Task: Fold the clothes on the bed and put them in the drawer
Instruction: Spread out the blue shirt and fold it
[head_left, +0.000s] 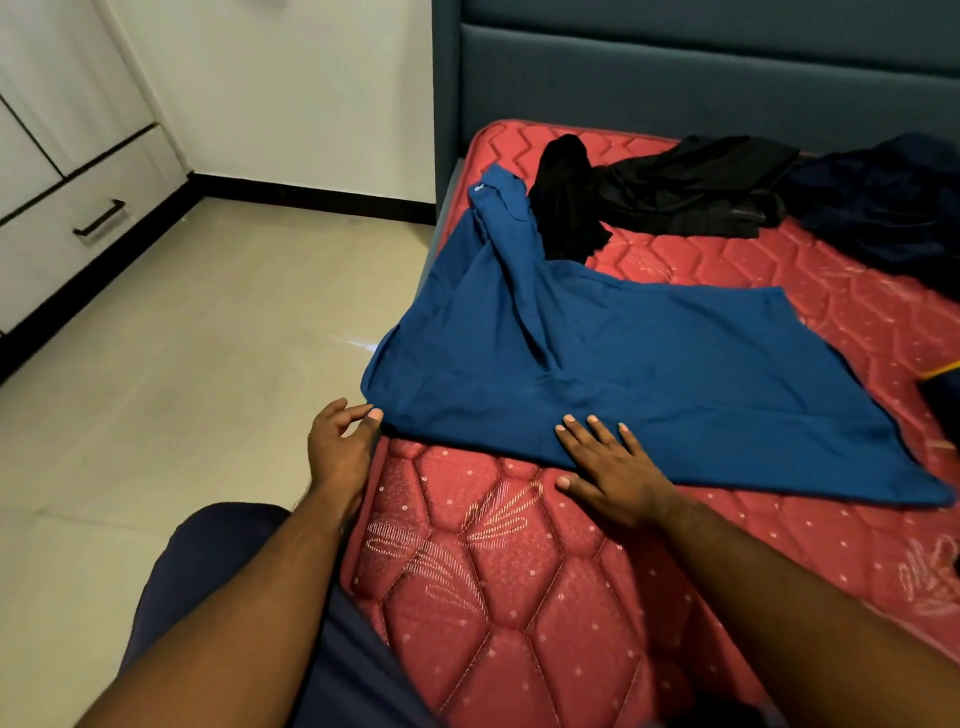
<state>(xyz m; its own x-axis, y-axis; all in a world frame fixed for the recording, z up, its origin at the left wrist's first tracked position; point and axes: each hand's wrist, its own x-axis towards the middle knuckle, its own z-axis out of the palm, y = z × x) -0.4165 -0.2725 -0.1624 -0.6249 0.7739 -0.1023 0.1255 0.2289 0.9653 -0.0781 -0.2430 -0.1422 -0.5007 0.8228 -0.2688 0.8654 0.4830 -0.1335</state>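
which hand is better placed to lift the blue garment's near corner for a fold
Left hand: its fingertips touch the blue garment at that corner, by the mattress edge. The right hand lies flat mid-hem.

Probably a home bedroom: bed (519, 597), drawers (78, 228).

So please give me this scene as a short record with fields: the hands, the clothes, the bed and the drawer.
left hand: left hand at the near left corner of the blue garment, fingertips touching its edge; a pinch cannot be told
right hand: right hand flat, fingers straight, pressing the garment's near edge
blue garment: spread on the mattress, not yet folded
other clothes: black clothes and dark navy clothes in loose heaps near the headboard
drawer: drawer on the left, shut
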